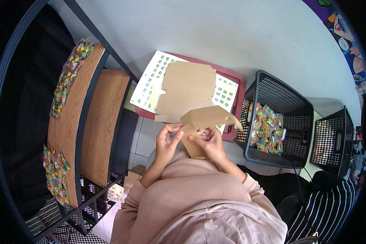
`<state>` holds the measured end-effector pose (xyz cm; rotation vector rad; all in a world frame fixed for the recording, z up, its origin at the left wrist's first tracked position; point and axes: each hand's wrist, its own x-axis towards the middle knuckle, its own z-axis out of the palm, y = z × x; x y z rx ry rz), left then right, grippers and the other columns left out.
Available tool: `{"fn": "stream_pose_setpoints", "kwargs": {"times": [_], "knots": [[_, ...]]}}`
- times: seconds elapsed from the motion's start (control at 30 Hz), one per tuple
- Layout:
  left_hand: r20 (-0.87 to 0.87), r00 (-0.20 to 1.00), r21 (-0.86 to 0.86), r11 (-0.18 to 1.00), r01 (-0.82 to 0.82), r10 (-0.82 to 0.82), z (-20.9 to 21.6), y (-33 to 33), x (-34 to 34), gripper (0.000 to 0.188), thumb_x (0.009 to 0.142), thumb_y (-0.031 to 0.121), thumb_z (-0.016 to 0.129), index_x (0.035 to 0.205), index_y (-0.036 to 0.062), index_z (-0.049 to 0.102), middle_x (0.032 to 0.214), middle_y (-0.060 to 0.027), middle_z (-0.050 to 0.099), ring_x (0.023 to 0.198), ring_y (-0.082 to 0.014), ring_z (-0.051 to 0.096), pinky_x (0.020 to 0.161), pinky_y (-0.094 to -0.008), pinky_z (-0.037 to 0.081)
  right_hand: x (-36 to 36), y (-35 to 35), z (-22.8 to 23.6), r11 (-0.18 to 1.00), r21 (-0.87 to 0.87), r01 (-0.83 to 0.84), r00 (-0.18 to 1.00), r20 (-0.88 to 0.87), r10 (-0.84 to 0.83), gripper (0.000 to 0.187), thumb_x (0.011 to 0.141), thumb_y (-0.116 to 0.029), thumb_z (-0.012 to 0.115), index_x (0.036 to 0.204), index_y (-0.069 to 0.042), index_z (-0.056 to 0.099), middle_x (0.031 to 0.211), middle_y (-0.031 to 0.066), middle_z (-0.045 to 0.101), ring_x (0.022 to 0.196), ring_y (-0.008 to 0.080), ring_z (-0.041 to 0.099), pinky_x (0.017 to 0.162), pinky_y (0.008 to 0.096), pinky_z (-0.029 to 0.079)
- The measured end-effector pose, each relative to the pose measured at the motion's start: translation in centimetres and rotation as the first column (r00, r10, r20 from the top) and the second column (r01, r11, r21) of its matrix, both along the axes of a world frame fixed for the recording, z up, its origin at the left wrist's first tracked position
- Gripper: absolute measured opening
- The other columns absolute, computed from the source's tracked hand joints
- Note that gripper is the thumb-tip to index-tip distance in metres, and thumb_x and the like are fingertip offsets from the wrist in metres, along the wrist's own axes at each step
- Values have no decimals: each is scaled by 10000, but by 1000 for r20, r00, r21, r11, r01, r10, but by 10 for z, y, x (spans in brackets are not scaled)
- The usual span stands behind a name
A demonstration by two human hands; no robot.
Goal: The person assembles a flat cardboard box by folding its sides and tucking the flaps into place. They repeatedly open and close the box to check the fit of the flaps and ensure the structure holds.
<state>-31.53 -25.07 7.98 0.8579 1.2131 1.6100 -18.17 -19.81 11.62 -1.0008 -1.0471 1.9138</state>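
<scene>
In front of my chest I hold a partly folded brown cardboard box blank (pixel 205 116). Its upper flap stands bent and its right end curls outward, a little blurred. My left hand (pixel 168 142) pinches its left edge between thumb and fingers. On its lower right part, my right hand (pixel 209 142) grips with the thumb in front, the fingers partly hidden. Just beyond lie flat cardboard blanks (pixel 189 83), on a white sticker sheet (pixel 150 77) with rows of green marks. Under the sheet is a low red table (pixel 240 89).
At left, a wood-topped shelf (pixel 67 134) carries bags of colourful sweets (pixel 73 67); a lower wooden shelf (pixel 103 126) sits beside it. To the right, a black plastic basket (pixel 297 110) contains more sweet bags (pixel 268 128). Another black basket (pixel 329 138) stands farther right. Striped cloth (pixel 329 211) lies at lower right.
</scene>
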Motion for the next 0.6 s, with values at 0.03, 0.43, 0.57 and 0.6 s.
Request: {"fn": "stream_pose_setpoints", "kwargs": {"times": [0.03,0.43,0.57,0.6], "knots": [[19,1000,-43,999,-19,20,-5,0,-1,134,761,15,582,846,18,478,998,-112,512,1001,-181,457,850,-286,364,0,5,0,999,-5,-34,998,52,35,218,687,16,650,835,2,490,728,49,560,690,78,547,593,178,440],[-876,453,6,935,355,-166,60,44,-36,630,591,139,707,1099,49,344,1066,-150,371,974,-288,403,835,-366,336,-22,78,32,336,272,-902,391,844,367,294,553,-195,691,769,-29,580,627,102,597,633,231,593,551,309,454],[-771,614,358,913,196,170,49,40,-51,552,582,176,709,1017,67,387,1045,-140,377,941,-275,398,830,-367,320,-32,86,57,266,262,-928,292,953,83,246,620,-138,645,847,-68,577,646,57,608,697,236,585,782,357,398],[-811,570,325,913,246,135,61,45,-55,518,589,191,702,993,67,403,1028,-133,394,942,-278,402,836,-370,315,-32,89,61,236,266,-935,275,962,6,236,630,-132,638,851,-72,579,649,56,607,715,228,584,843,366,373]]}}
